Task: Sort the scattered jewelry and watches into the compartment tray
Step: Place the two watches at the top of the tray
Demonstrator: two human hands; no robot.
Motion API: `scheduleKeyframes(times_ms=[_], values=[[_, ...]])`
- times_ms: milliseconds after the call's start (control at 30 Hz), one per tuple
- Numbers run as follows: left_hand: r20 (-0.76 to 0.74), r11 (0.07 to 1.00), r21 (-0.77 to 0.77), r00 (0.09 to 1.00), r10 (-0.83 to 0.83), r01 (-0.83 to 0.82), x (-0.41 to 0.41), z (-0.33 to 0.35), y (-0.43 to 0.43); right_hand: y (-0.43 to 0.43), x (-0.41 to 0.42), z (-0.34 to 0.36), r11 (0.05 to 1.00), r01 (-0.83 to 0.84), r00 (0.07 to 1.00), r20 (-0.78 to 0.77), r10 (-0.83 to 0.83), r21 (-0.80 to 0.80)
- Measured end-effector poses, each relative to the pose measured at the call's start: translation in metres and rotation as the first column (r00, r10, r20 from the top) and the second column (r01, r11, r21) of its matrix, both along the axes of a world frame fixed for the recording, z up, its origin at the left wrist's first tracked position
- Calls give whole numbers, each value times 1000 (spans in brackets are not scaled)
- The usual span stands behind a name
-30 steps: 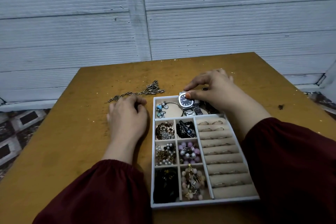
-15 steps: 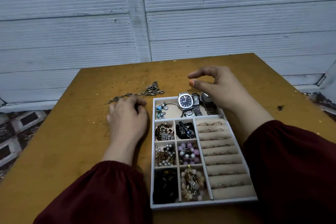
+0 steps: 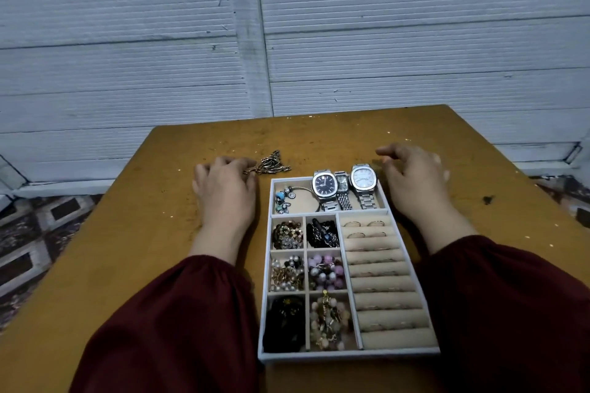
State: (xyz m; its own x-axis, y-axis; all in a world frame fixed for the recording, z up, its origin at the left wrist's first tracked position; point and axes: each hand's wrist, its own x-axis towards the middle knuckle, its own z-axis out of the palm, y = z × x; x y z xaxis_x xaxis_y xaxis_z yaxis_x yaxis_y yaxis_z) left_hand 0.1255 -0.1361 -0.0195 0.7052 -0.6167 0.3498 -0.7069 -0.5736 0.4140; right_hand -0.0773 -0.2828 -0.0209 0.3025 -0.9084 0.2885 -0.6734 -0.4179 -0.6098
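The chain (image 3: 271,166) is the one piece not yet put away: it lies bunched on the table (image 3: 127,249), just beyond the far left corner of the tray (image 3: 348,356) and outside its rim. Its left end runs under the curled fingertips of the left hand (image 3: 223,188), which lies palm down on the table; whether those fingers pinch the links or only press on them, I cannot tell. Inside the tray, the long far compartment holds a charm bracelet (image 3: 284,198) at its left and three watches side by side: a dark-faced watch (image 3: 324,184), a small watch (image 3: 342,182) and a white-faced watch (image 3: 363,177). The six small compartments below are filled with beads and trinkets, and the ring rolls (image 3: 383,281) on the right carry rings. The right hand (image 3: 415,182) hovers off the tray's far right corner, near the white-faced watch but apart from it, its fingers loosely spread and holding nothing. By my reading the watches are done and the chain is the step in hand, with the sorting close to finished. The next move calls for a sure hold on the links, a lift clear over the rim, and a choice of compartment with room; the far one beside the bracelet looks the likeliest. A loose chain may trail or snag on the rim.
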Motion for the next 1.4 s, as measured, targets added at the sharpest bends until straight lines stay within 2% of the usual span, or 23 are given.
scheduleKeyframes(times_ms=[100, 233, 367, 733, 1300, 1400], values=[[-8, 997, 80, 1000, 1, -1, 8, -1, -6, -2, -1, -5, 996, 31, 997, -67, -25, 80], [-10, 985, 170, 999, -30, 32, 11, -2, -12, 1, 0, -4, 999, 33, 990, -139, -26, 44], [17, 982, 185, 999, -45, 41, 11, 2, -15, 4, 0, -3, 999, 27, 984, -178, -22, 25], [306, 936, 351, 944, -121, 6, 8, -1, -24, 7, -1, -3, 1000, 23, 975, -223, -21, 5], [325, 870, 493, 923, -204, 18, 4, 13, -6, 13, -10, -1, 998, 50, 989, -144, -45, 36], [212, 897, 440, 967, -142, 36, 3, 14, 0, 20, -15, -2, 998, 49, 989, -143, -42, 43]])
